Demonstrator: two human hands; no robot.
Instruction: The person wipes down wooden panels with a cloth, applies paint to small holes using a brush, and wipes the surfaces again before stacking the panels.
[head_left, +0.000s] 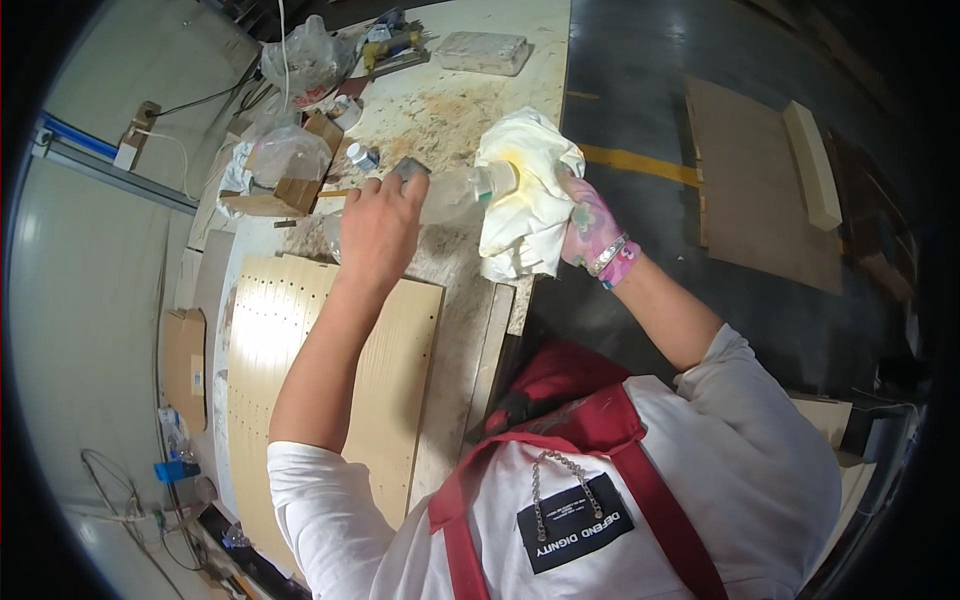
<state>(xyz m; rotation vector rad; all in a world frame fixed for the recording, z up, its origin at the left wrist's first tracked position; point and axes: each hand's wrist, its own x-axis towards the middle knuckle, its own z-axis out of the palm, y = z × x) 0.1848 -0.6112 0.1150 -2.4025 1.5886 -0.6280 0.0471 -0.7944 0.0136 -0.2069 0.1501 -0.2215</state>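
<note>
My bare left hand (382,225) is wrapped round a clear plastic bottle (452,197), tipped on its side above the workbench. The bottle's mouth end points right, against a bunched white cloth (520,225). A yellowish stain shows on the cloth near the mouth. My right hand (592,225), in a pink flowered glove with a bracelet or watch at the wrist, grips the cloth from its right side; the fingertips are hidden behind the folds. Beside my left fingertips is a small grey block (408,168); whether they touch it I cannot tell.
Pale drilled boards (330,350) lie on the workbench (440,110) near my left forearm. A small white bottle (362,156), cardboard pieces (295,195), a yellow power tool (390,48) and a wrapped block (484,53) stand farther off. A brown panel (755,180) lies on the right.
</note>
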